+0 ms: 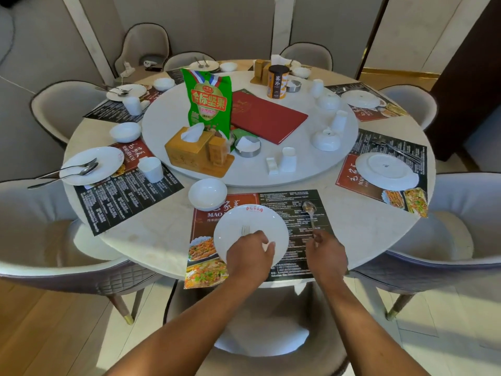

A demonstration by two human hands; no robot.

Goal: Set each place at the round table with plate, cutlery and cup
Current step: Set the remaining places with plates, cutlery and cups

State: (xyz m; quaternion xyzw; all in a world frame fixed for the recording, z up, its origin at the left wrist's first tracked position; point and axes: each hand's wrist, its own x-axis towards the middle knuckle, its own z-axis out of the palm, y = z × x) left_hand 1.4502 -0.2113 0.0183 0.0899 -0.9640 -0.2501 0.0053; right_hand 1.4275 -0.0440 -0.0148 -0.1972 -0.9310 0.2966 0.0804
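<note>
A white plate (254, 223) lies on the paper placemat (295, 202) at the near place of the round table. My left hand (250, 255) is over the plate and holds a fork (245, 229) whose tines point away from me. To the right of the plate, my right hand (326, 253) grips the handle of a spoon (309, 208), its bowl resting on the placemat. A white bowl (207, 194) stands just beyond the plate. No cup is visible at this place.
The white turntable (311, 164) carries a green snack bag (208, 100), a red menu folder (267, 116), a tissue box (189, 149), upturned cups and bowls. Set places lie to the left (89, 165); a bare plate (386, 170) lies at the right. Chairs ring the table.
</note>
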